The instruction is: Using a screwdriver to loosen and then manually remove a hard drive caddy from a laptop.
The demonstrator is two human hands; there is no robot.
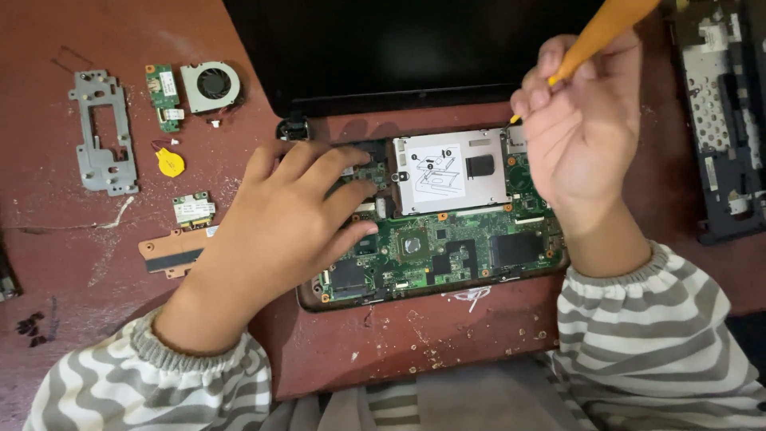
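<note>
Nearest, striped grey-and-white sleeves [646, 343] at the bottom edge, both wrists reaching up over a reddish-brown counter [415, 343] scuffed and flecked with pale chips. Just beyond, an opened laptop base with its green board [447, 251] bared, chips and connectors showing. Left hand [291, 215] laid flat on the board's left end, fingers spread and slightly curled, tips pressing near the upper left corner, grasping nothing. Right hand [582, 120] raised above the board's right end, closed around the orange handle of a screwdriver [598, 36], shaft angled down and left, tip hidden near the upper right corner of a silver drive cage [451, 172] seated in the board's upper middle. Left of the left hand, loose parts spread on the counter: a copper-coloured heat plate [171, 251] nearest, then a small card [194, 210], a yellow coin cell [170, 163] on red wire, a grey metal bracket [102, 132], a narrow green board [165, 97] and a small fan [211, 85]. Tiny dark screws [30, 329] near the lower left edge. Farther back, the black laptop lid [399, 48] lying open and dark behind the base. Far right, a black plastic cover [726, 120] with a perforated metal liner.
</note>
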